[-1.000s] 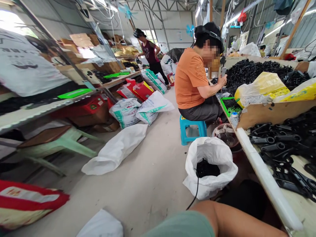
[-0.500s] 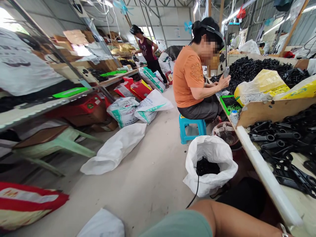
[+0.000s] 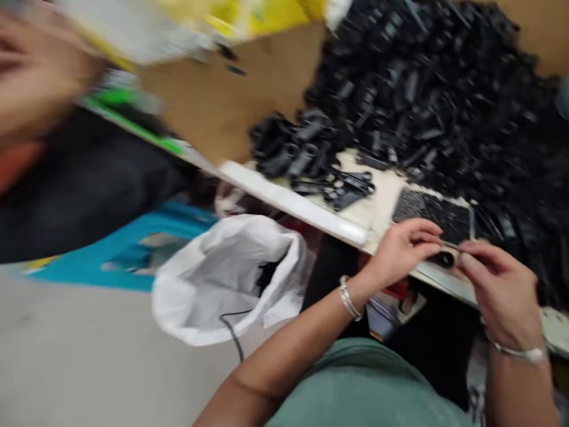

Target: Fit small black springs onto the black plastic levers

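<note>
Currently, we position both hands at the front edge of the worktable (image 3: 383, 193), with a small black part (image 3: 446, 258) between them. We close the thumb and fingertips of our left hand (image 3: 402, 252) against this part. We bring the thumb and index finger of our right hand (image 3: 507, 290) together at its opposite side; blur hides the contact, so we cannot tell whether they grip it.

Directly behind our fingers, we note a shallow tray (image 3: 472, 222) of tiny dark pieces. Beyond it, we find a large heap of black components (image 3: 422, 89); a smaller cluster (image 3: 306, 142) lies to the left, beside a brown board (image 3: 240, 101). A white strip (image 3: 293, 201) lines the table edge.

Below, we observe an open white sack (image 3: 191, 296) with dark contents, and a black cord (image 3: 231, 329) at its rim. At upper left, a co-worker's hand (image 3: 40, 71) appears blurred.
</note>
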Motion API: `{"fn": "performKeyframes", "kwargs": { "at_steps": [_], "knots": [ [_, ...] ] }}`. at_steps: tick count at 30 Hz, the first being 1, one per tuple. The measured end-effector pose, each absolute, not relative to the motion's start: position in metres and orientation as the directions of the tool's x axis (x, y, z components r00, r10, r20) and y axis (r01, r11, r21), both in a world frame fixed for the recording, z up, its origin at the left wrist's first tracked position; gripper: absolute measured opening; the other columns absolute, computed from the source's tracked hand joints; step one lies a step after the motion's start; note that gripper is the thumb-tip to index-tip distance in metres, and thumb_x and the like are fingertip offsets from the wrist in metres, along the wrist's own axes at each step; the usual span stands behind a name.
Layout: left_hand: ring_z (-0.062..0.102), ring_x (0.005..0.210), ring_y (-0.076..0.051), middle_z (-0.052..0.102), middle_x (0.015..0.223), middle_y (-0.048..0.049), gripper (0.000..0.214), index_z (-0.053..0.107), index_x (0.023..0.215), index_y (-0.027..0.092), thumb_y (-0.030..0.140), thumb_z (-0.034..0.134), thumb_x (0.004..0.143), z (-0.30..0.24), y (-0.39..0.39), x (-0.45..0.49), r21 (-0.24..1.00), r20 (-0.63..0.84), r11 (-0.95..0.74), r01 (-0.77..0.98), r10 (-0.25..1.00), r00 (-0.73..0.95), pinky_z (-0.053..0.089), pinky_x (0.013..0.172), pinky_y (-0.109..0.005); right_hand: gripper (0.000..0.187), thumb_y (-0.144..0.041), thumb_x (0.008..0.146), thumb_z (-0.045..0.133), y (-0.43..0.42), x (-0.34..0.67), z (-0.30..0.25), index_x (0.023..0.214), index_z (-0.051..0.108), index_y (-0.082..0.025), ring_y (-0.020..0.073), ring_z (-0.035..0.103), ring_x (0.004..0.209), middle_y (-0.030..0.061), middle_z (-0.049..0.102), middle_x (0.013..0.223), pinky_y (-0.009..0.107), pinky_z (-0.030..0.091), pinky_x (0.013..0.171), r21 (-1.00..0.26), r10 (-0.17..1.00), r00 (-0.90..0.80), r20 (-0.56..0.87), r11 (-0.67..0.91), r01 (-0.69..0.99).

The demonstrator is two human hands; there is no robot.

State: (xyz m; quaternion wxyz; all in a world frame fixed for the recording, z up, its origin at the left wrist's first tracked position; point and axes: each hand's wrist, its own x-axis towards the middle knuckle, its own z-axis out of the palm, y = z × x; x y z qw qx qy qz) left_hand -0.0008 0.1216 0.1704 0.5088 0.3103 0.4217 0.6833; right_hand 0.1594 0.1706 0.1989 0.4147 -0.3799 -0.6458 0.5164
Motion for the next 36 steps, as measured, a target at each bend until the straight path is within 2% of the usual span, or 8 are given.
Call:
{"fn": "performKeyframes", "kwargs": {
  "at_steps": [3,7,12,19,27,29,32,36],
  "knots": [
    [0.069,0.082,-0.012,0.071,0.081,-0.0009,0.024,0.065,0.093,0.014,0.007,0.072,0.072,0.165,0.121,0.004,0.892,0.018,-0.128,-0.434,0.968,-0.248,0.054,0.080,-0.022,0.012,-0.024,0.070,0.083,0.167,0.170,0.189,0.080,0.076,-0.022,0.0112,0.060,0.058,0.0036,0.070,0.091,0.027,0.054,0.057,-0.996,0.947,-0.320,0.036,0.060,0.065],
    [0.069,0.080,-0.009,0.072,0.080,-0.0001,0.026,0.064,0.095,0.014,0.006,0.072,0.071,0.164,0.117,0.016,0.913,0.041,-0.133,-0.387,0.971,-0.236,0.053,0.076,-0.018,0.009,-0.022,0.073,0.080,0.160,0.168,0.182,0.080,0.075,-0.023,0.0095,0.059,0.059,0.0017,0.069,0.091,0.023,0.053,0.056,-1.000,0.941,-0.336,0.024,0.026,0.003],
    [0.071,0.082,-0.011,0.072,0.082,-0.0008,0.029,0.063,0.098,0.014,0.004,0.071,0.072,0.165,0.117,0.020,0.952,0.070,-0.141,-0.273,0.965,-0.252,0.055,0.078,-0.020,0.009,-0.020,0.075,0.078,0.154,0.171,0.179,0.082,0.074,-0.023,0.0112,0.060,0.068,0.0021,0.067,0.096,0.023,0.053,0.055,-0.997,0.938,-0.338,0.073,0.069,-0.023],
    [0.072,0.083,-0.012,0.074,0.083,-0.0008,0.029,0.064,0.100,0.014,0.004,0.070,0.074,0.168,0.113,0.021,0.966,0.109,-0.161,-0.202,0.963,-0.246,0.056,0.080,-0.020,0.009,-0.017,0.077,0.077,0.155,0.172,0.175,0.083,0.074,-0.024,0.0110,0.061,0.068,0.0017,0.066,0.095,0.024,0.053,0.057,-0.991,0.930,-0.343,0.128,0.131,-0.016],
    [0.073,0.082,-0.013,0.076,0.084,-0.0007,0.029,0.066,0.102,0.014,0.003,0.071,0.076,0.168,0.110,0.021,0.983,0.169,-0.182,-0.027,0.950,-0.263,0.058,0.080,-0.020,0.006,-0.019,0.078,0.076,0.154,0.173,0.173,0.083,0.074,-0.022,0.0159,0.065,0.080,0.0031,0.068,0.095,0.025,0.056,0.058,-0.958,0.918,-0.336,0.212,0.263,0.112],
    [0.074,0.082,-0.013,0.076,0.086,-0.0003,0.028,0.066,0.103,0.014,0.003,0.071,0.077,0.167,0.108,0.022,0.974,0.224,-0.221,0.042,0.937,-0.268,0.058,0.079,-0.019,0.009,-0.019,0.078,0.077,0.153,0.174,0.176,0.085,0.075,-0.023,0.0130,0.064,0.070,0.0011,0.069,0.090,0.023,0.055,0.056,-0.954,0.925,-0.325,0.196,0.256,0.156],
    [0.073,0.082,-0.011,0.076,0.089,-0.0003,0.024,0.066,0.103,0.015,0.006,0.069,0.081,0.163,0.102,0.026,0.931,0.349,-0.297,0.211,0.892,-0.286,0.058,0.078,-0.017,0.008,-0.021,0.081,0.075,0.146,0.177,0.182,0.089,0.074,-0.022,0.0089,0.058,0.052,-0.0038,0.066,0.068,0.021,0.051,0.051,-0.913,0.936,-0.305,0.173,0.269,0.307],
    [0.071,0.077,-0.011,0.075,0.087,-0.0012,0.017,0.066,0.103,0.016,0.010,0.064,0.087,0.153,0.091,0.032,0.801,0.530,-0.366,0.474,0.802,-0.275,0.059,0.074,-0.020,0.007,-0.021,0.088,0.067,0.130,0.179,0.187,0.088,0.074,-0.020,0.0086,0.059,0.051,-0.0048,0.065,0.061,0.019,0.051,0.056,-0.774,0.898,-0.371,0.236,0.404,0.487]
  ]
}}
